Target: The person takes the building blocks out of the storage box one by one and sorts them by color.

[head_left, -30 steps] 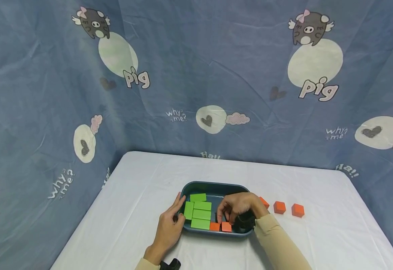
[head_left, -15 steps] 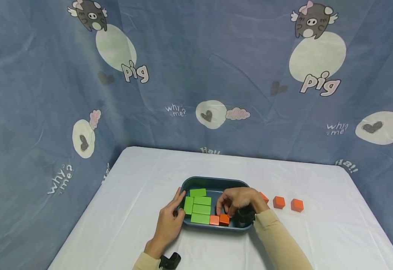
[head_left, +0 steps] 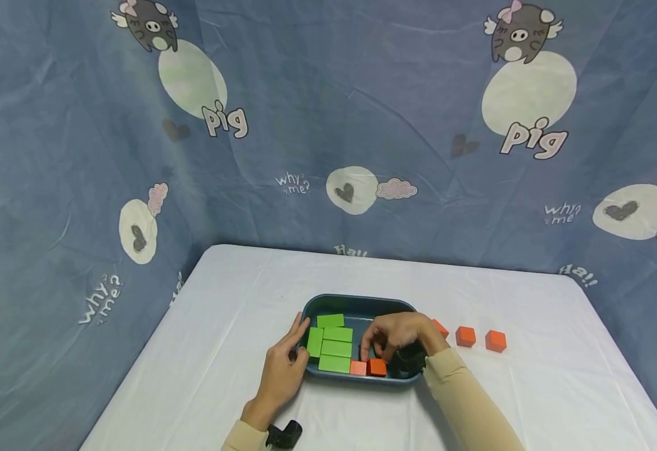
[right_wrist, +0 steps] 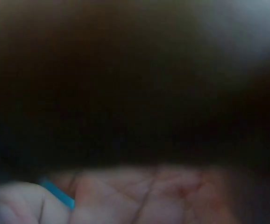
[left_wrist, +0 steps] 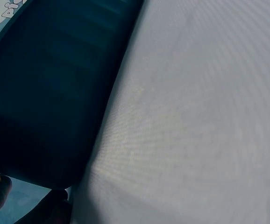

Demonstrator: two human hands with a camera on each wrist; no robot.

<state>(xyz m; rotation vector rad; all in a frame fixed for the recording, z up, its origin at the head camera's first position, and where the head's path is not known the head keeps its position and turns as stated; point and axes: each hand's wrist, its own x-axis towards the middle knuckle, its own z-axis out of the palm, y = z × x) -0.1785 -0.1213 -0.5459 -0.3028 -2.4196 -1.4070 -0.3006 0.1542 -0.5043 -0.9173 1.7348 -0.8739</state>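
Observation:
In the head view a dark blue tray (head_left: 356,303) stands on the white table. My left hand (head_left: 284,369) rests against the tray's left end, fingers extended along the rim. The left wrist view has its dark fingertips (left_wrist: 2,185) at the tray's end wall (left_wrist: 46,93). My right hand (head_left: 398,332) reaches down inside the tray and pinches an orange cube (head_left: 376,368) near the front wall. A second orange cube (head_left: 358,368) lies directly left of it, beside a green block (head_left: 334,364). Skin and dark blur fill most of the right wrist view.
Several green blocks (head_left: 337,348) lie flat in the tray's left half. Right of the tray a row of orange cubes (head_left: 465,336) sits on the table (head_left: 553,376), one partly behind my right wrist. A blue patterned cloth (head_left: 283,113) hangs behind.
The orange cube under my right hand shifted left towards its neighbour, then slightly back right, its tilt changing. My left hand stays at the tray's end. The head view tipped down slightly.

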